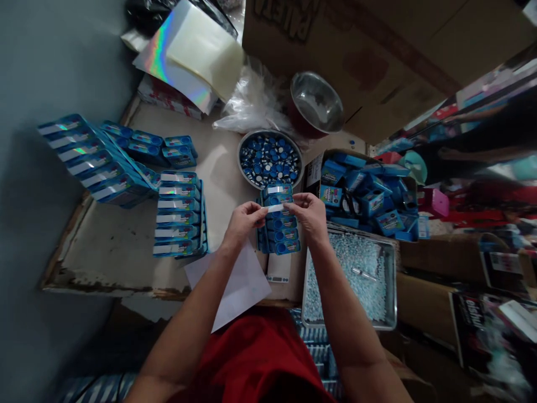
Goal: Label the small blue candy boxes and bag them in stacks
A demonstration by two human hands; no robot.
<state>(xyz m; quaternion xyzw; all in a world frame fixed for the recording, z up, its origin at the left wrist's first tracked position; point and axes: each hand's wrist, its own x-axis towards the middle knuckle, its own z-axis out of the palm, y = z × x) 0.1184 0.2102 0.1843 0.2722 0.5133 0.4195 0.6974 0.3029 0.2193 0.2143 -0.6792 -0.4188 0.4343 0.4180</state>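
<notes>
above the blue boxes [280, 226], both hands' fingers [260, 210] pinch a white strip [276, 208].

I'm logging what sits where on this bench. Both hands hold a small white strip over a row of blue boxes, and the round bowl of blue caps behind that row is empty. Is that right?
Not quite. In the head view the round bowl is full of blue caps, not empty. The rest holds: the left hand and right hand pinch a small white strip over the row of blue boxes.

Left hand [242, 219] and right hand [309, 214] pinch together.
</notes>
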